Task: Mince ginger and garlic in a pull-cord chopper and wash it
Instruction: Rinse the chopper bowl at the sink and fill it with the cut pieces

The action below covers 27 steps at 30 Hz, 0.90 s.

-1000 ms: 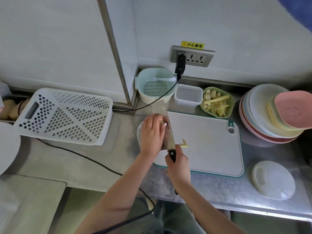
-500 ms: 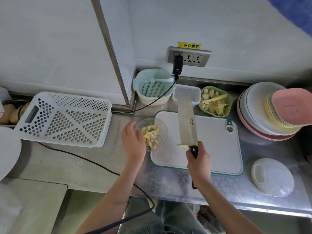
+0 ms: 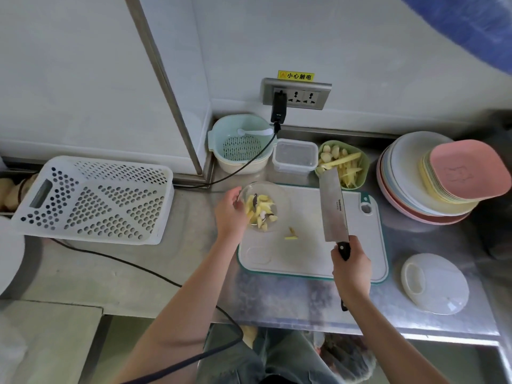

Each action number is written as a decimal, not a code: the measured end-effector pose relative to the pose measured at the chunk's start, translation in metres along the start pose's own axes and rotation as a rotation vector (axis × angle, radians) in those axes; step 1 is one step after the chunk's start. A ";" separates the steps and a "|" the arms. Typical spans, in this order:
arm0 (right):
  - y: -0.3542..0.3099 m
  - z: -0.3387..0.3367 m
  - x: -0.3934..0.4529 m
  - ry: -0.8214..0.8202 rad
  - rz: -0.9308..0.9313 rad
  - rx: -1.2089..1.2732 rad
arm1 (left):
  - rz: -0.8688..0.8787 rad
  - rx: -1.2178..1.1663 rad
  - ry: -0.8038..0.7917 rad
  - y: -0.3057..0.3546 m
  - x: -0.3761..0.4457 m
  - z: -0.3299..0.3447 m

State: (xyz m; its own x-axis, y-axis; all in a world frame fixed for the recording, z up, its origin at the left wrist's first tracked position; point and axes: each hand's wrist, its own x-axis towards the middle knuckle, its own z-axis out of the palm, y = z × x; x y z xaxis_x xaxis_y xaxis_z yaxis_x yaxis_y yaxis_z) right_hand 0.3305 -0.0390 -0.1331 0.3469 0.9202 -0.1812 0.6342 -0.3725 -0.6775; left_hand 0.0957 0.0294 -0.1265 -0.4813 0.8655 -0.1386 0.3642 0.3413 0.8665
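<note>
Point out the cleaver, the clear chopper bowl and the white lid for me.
cleaver (image 3: 333, 206): head view, middle of the flat blade.
chopper bowl (image 3: 279, 194): head view, clear right wall.
white lid (image 3: 440, 284): head view, centre of the dome, right of the cutting board (image 3: 304, 259).

Probably a commercial kitchen, steel counter (image 3: 155, 275), cutting board (image 3: 302, 256), stacked plates (image 3: 410, 189), wall socket (image 3: 296, 93)

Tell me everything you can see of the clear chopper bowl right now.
The chopper bowl is round and transparent, glass or plastic by its look, with no lid on. It holds pale yellow ginger and garlic pieces around a dark part at the centre, likely the blade. It appears tilted, over the far left corner of the white cutting board. The left hand holds its left rim; nothing else touches it.
</note>
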 end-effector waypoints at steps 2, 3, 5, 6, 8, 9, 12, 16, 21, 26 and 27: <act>0.011 -0.007 0.004 -0.005 0.019 -0.040 | -0.015 0.050 0.090 -0.006 -0.019 0.002; 0.015 -0.010 0.006 -0.017 0.028 -0.056 | 0.049 0.125 0.174 -0.013 -0.035 0.001; 0.022 -0.012 0.008 -0.046 0.038 -0.069 | 0.412 0.333 0.127 -0.026 -0.075 0.001; 0.024 -0.013 0.008 -0.059 0.044 -0.065 | 0.609 0.401 -0.041 -0.032 -0.091 0.004; 0.028 -0.012 0.007 -0.082 0.068 -0.039 | 0.825 0.530 -0.372 -0.035 -0.104 0.019; 0.030 -0.012 0.005 -0.097 0.082 -0.021 | 0.815 0.597 -0.457 -0.034 -0.104 0.030; 0.036 -0.013 0.000 -0.126 0.116 0.019 | 0.677 0.800 -0.518 -0.021 -0.088 0.061; 0.045 -0.019 -0.002 -0.153 0.133 0.034 | 0.668 1.024 -0.513 -0.012 -0.073 0.079; 0.057 -0.028 0.004 -0.153 0.104 0.027 | 0.870 1.040 -0.445 -0.006 -0.075 0.071; 0.061 -0.033 0.008 -0.174 0.107 0.057 | 0.881 1.034 -0.430 0.004 -0.075 0.066; 0.061 -0.033 0.009 -0.179 0.110 0.069 | 0.877 1.035 -0.442 0.007 -0.076 0.065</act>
State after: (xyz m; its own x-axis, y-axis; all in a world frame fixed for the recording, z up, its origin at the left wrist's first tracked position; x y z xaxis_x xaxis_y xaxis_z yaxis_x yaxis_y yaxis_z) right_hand 0.3954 -0.0576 -0.1527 0.2790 0.8835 -0.3764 0.5484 -0.4683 -0.6928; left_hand 0.1872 -0.0099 -0.1409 0.4140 0.9088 -0.0519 0.9101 -0.4123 0.0406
